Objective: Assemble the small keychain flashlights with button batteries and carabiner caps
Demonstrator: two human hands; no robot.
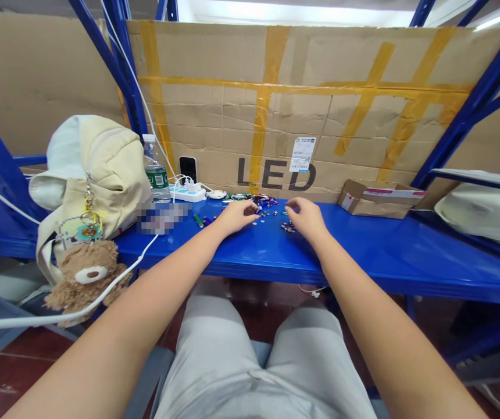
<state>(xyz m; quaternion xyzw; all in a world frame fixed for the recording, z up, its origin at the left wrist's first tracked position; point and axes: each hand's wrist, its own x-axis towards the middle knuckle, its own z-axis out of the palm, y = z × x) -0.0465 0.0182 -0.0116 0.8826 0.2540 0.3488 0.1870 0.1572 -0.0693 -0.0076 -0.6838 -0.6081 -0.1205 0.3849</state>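
Observation:
My left hand (238, 217) is over the blue table, its fingers curled and its thumb drawn towards them. Anything between those fingertips is too small to make out. To its right, my right hand (307, 220) is bent with the fingertips close together, near a tiny green piece. What it pinches, if anything, I cannot tell. Behind and between the hands lies a heap of small shiny coloured pieces (271, 201), blue, purple and red among them. A cluster of small metallic bits (288, 227) lies below my right fingertips. Left of my left hand is a short green cylinder (198, 220).
On the left stand a cream backpack (119, 169) with a teddy bear charm (88, 270), a water bottle (157, 174), a phone (188, 169) and a white power strip (189, 192). A white cable (114, 283) crosses the table edge. An open cardboard box (376, 201) sits right.

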